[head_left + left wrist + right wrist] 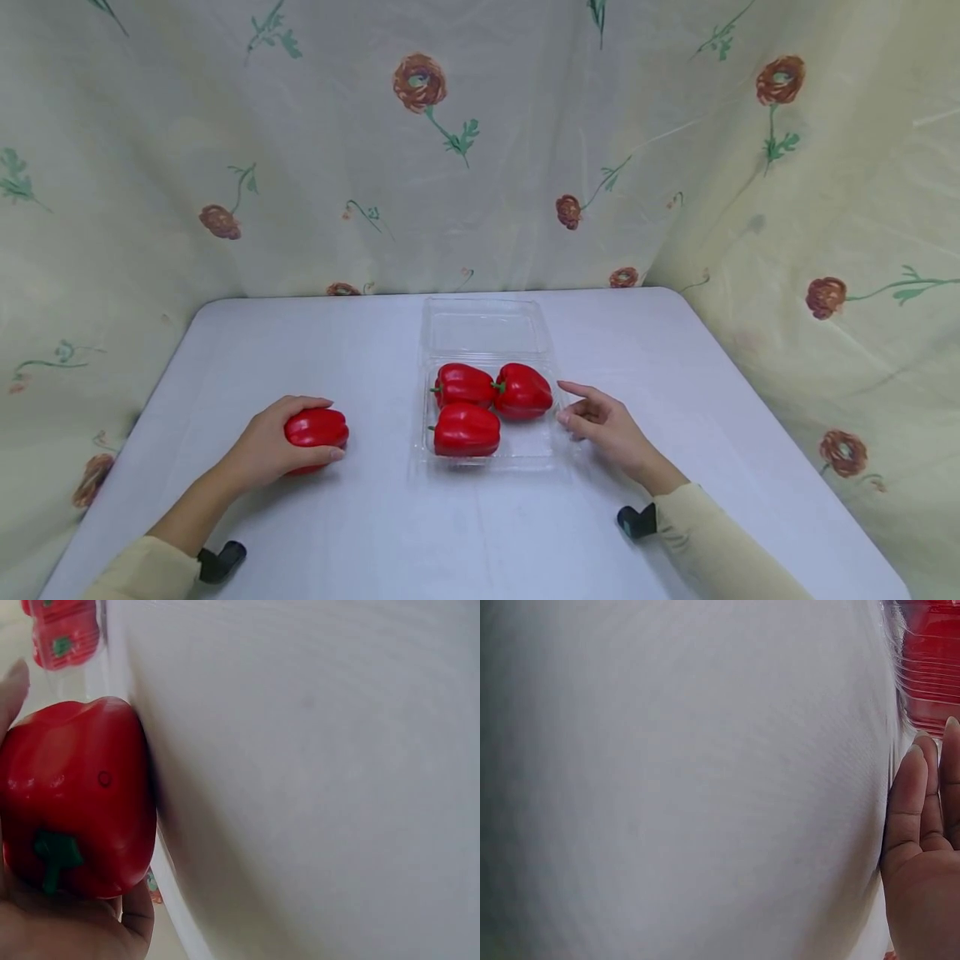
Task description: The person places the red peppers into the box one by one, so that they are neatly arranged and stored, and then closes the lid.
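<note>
On the left of the table, my left hand (272, 444) grips a red bell pepper (317, 428), thumb on the near side and fingers over the far side. Its green stem (57, 859) shows in the left wrist view, and the pepper sits right at the table surface. A clear plastic clamshell box (528, 447) stands in the middle with its lid (482, 327) folded back. Inside lie three more red peppers (467, 430). My right hand (611, 429) is at the box's right side, fingers (908, 796) fairly straight and fingertips right by the wall.
The white table (360, 533) has rounded far corners. Behind it and along both sides hangs a pale flowered cloth (510, 125). A black strap piece (222, 562) sits at my left wrist and another black piece (637, 522) at my right wrist.
</note>
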### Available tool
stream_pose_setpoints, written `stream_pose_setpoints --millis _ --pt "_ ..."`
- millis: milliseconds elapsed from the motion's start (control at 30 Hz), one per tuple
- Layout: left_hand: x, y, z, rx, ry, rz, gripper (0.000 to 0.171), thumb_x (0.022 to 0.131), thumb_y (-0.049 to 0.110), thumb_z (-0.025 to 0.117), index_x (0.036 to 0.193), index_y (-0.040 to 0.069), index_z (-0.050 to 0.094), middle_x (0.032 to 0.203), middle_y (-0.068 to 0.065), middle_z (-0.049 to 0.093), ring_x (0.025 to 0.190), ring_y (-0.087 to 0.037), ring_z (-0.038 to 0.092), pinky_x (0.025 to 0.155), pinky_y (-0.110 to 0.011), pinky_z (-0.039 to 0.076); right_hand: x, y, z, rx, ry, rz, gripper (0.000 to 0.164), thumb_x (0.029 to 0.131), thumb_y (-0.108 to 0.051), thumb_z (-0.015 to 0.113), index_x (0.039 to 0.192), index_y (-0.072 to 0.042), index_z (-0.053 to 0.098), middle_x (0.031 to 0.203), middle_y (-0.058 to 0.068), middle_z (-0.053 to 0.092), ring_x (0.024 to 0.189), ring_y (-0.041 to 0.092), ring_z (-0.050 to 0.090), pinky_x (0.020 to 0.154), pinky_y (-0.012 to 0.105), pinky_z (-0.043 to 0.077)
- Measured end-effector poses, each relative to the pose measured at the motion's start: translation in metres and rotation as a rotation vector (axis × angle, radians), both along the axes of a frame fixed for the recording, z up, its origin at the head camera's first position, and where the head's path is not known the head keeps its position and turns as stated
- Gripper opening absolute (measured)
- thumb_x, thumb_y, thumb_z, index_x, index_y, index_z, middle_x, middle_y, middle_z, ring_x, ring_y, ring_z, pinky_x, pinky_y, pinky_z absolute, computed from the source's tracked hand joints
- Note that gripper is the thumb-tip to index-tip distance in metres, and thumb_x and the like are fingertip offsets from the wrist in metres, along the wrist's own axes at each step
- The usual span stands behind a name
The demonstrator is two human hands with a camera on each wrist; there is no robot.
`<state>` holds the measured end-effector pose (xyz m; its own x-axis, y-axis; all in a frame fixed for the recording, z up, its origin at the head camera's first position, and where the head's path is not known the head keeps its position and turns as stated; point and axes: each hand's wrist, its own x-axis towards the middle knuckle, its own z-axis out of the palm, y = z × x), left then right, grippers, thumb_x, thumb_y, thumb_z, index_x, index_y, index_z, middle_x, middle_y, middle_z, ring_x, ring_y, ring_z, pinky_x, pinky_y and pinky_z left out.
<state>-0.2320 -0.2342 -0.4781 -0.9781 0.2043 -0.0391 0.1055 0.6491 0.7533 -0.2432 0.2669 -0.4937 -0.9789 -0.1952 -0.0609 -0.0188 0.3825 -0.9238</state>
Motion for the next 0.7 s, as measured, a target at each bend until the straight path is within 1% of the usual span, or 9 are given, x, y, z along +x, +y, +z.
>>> stream_pose_setpoints --millis 233,400,467,500,633,700 --pt "-0.001 0.002 0.002 0.000 -0.006 -0.016 0.087 0.064 0.047 0.090 0.136 0.017 0.051 0.134 -0.016 0.050 0.120 -0.042 0.048 0.071 -0.043 0.059 0.000 0.000 0.000 0.018 0.000 -0.011 0.062 0.092 -0.034 0.071 0.147 -0.018 0.048 0.107 0.015 0.062 0.091 0.032 0.062 0.079 0.033 0.056" --pt "-0.002 0.004 0.006 -0.014 0.001 -0.025 0.086 0.064 0.044 0.091 0.135 0.016 0.051 0.133 -0.016 0.050 0.120 -0.042 0.047 0.071 -0.043 0.059 0.000 0.001 0.000 0.015 -0.001 -0.010 0.061 0.092 -0.033 0.072 0.146 -0.018 0.049 0.106 0.014 0.062 0.091 0.032 0.062 0.079 0.033 0.056" --pt "-0.004 0.006 0.009 -0.014 0.011 -0.029 0.086 0.064 0.044 0.091 0.135 0.016 0.052 0.133 -0.016 0.051 0.120 -0.042 0.048 0.071 -0.043 0.059 0.004 -0.002 0.008 0.006 -0.007 -0.004 0.061 0.092 -0.030 0.071 0.147 -0.015 0.048 0.106 0.016 0.062 0.092 0.036 0.061 0.080 0.036 0.056" --pt "-0.005 0.008 0.011 -0.011 0.015 -0.030 0.086 0.063 0.044 0.091 0.135 0.016 0.052 0.133 -0.016 0.051 0.120 -0.042 0.048 0.070 -0.043 0.059 0.004 -0.002 0.009 0.000 -0.004 0.001 0.061 0.093 -0.029 0.071 0.147 -0.014 0.047 0.106 0.015 0.062 0.092 0.036 0.061 0.080 0.036 0.056" --pt "-0.010 0.017 0.020 -0.003 0.052 -0.039 0.083 0.064 0.043 0.091 0.133 0.018 0.053 0.132 -0.014 0.052 0.120 -0.040 0.049 0.070 -0.043 0.059 0.009 -0.007 0.021 -0.016 -0.020 0.012 0.060 0.094 -0.022 0.070 0.148 -0.008 0.045 0.105 0.017 0.062 0.095 0.043 0.060 0.081 0.041 0.056" --pt "-0.012 0.022 0.025 0.003 0.075 -0.046 0.081 0.065 0.040 0.091 0.133 0.018 0.054 0.131 -0.013 0.053 0.119 -0.039 0.049 0.071 -0.043 0.059 0.006 -0.004 0.015 -0.017 -0.021 0.016 0.060 0.094 -0.023 0.069 0.148 -0.009 0.045 0.105 0.016 0.062 0.095 0.043 0.060 0.081 0.041 0.056"
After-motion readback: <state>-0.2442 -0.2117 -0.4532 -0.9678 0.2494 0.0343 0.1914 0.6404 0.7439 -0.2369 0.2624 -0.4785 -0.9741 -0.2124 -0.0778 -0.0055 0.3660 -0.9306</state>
